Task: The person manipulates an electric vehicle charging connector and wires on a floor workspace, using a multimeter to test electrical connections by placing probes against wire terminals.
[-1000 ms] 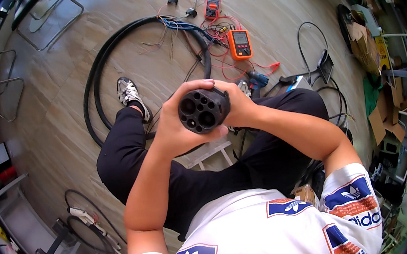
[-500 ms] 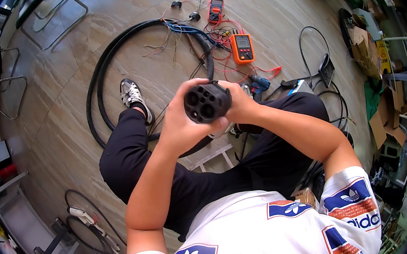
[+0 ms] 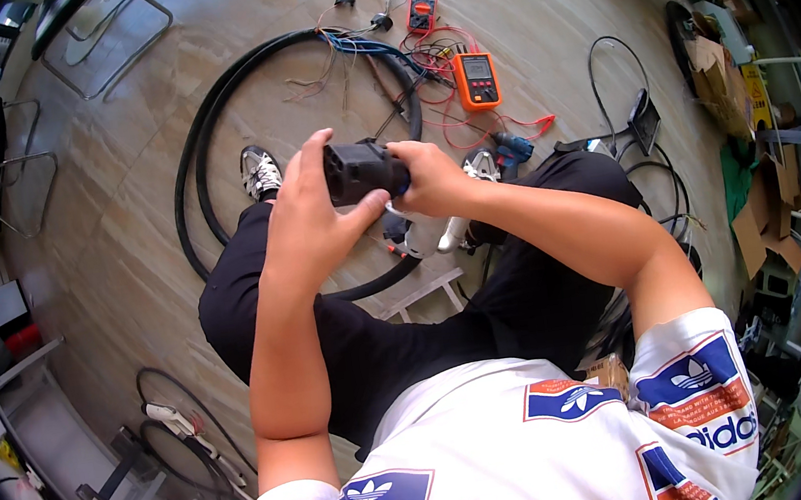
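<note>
A black charging connector [image 3: 359,170] is held above my lap, its socketed front turned toward the left. My right hand [image 3: 430,179] is closed round its rear end. At the front end is my left hand [image 3: 308,201], its thumb along the connector's lower edge and its fingers spread at the left side in a loose grip. Below the connector are a pale grey cylindrical part [image 3: 425,234] and a small dark part with an orange tip, partly hidden by my hands. A thick black cable [image 3: 191,190] lies coiled on the floor, with stripped coloured wires [image 3: 353,46] at its far end.
An orange meter [image 3: 477,81] and a red multimeter [image 3: 422,8] with leads lie on the floor ahead. A blue-and-black power drill [image 3: 513,150] lies near my right shoe. Cardboard boxes [image 3: 772,217] stand at the right, metal-framed chairs [image 3: 15,165] at the left.
The connector has turned from facing me to pointing left and shifted slightly left. My left hand has moved left and loosened; my right hand has moved to the connector's rear.
</note>
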Action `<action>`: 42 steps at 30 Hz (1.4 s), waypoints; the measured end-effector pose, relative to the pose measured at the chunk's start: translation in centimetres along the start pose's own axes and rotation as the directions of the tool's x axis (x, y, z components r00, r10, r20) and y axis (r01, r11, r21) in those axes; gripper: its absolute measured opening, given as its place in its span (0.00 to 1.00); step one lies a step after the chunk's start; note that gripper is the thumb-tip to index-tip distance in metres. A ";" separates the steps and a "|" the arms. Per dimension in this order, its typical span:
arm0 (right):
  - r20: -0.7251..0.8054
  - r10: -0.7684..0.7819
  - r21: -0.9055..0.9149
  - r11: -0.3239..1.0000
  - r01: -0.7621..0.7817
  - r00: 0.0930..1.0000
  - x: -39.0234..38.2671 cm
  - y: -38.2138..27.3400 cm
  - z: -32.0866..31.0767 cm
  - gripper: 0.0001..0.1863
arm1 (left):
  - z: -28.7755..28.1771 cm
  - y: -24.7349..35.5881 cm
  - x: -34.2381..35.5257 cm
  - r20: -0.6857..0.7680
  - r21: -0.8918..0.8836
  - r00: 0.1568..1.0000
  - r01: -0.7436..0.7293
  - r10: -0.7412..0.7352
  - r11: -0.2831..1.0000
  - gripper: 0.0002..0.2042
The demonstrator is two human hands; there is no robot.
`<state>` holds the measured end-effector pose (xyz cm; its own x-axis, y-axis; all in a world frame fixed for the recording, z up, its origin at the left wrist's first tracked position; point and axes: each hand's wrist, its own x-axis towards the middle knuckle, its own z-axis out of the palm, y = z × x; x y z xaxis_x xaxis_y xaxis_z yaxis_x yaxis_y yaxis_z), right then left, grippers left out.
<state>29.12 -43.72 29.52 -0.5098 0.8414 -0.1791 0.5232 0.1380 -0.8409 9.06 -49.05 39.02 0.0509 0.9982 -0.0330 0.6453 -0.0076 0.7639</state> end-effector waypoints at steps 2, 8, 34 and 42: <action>0.018 0.058 -0.070 0.996 -0.057 0.998 0.9 -0.7 0.7 0.21 | 0.1 -0.7 -0.1 -0.077 0.016 0.996 -0.035 0.036 0.999 0.35; 0.057 0.212 -0.145 0.969 -0.202 0.976 2.7 -1.0 2.7 0.21 | -1.0 -2.7 1.0 -0.218 0.014 0.975 0.052 -0.048 0.999 0.33; -0.058 0.313 -0.318 0.894 -0.315 0.948 5.8 5.7 6.6 0.17 | -3.2 -3.5 2.2 -0.189 0.061 0.968 0.180 -0.166 0.982 0.17; 0.049 0.310 -0.109 0.947 -0.304 0.949 3.4 -2.0 2.8 0.25 | -3.9 -6.5 0.9 -0.122 0.060 0.956 0.275 -0.266 0.960 0.16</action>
<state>24.43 -42.58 29.12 -0.3553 0.8159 -0.4561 0.7246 -0.0678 -0.6858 1.94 -47.86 36.58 -0.2163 0.9638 -0.1558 0.6790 0.2632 0.6854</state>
